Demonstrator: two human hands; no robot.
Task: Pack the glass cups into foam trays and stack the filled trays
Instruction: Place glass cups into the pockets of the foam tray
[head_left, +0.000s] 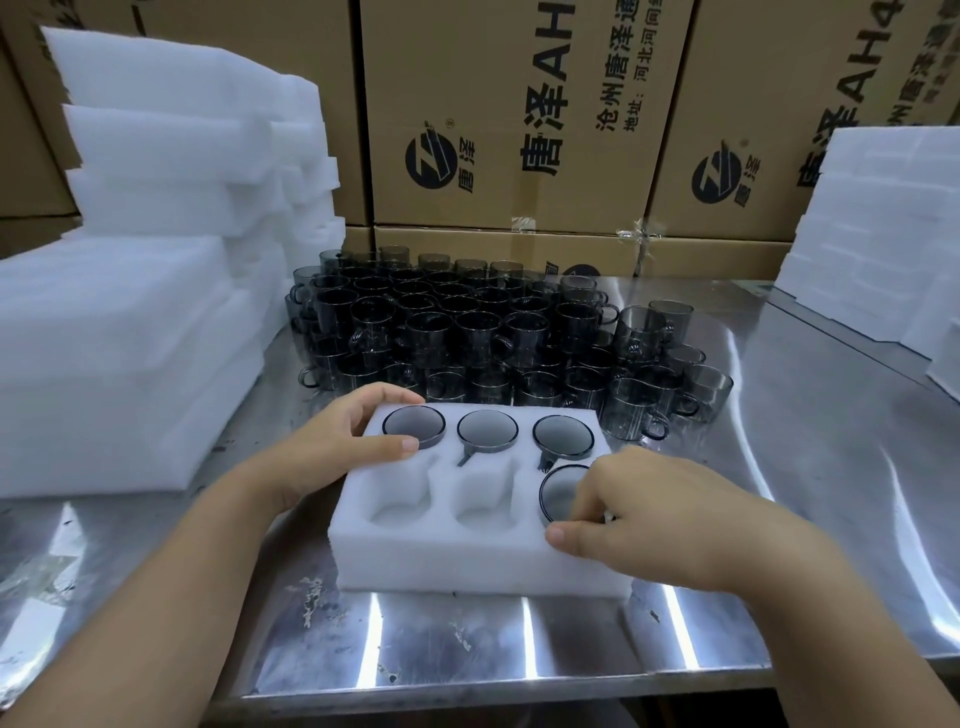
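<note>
Gripping the far left corner of the white rectangular foam tray (467, 551) with my left hand (343, 441), I curl my right hand (649, 519) round a smoky grey glass cup (558, 493) in its near right pocket. Three matching cups (487, 428) fill the far row.

Stainless steel counter (810, 426) across lower and middle frame, shiny, scuffed, with patchy residue (310, 597) lower left of centre. Bright light streaks (530, 642) reflected along near edge. Stacked brown cardboard boxes (519, 104) filling whole top of frame behind counter, printed with black Chinese lettering and round logos (431, 156). Second box row below, only top strip showing. Clear tape (643, 236) crossing box seam, upper right of centre.
</note>
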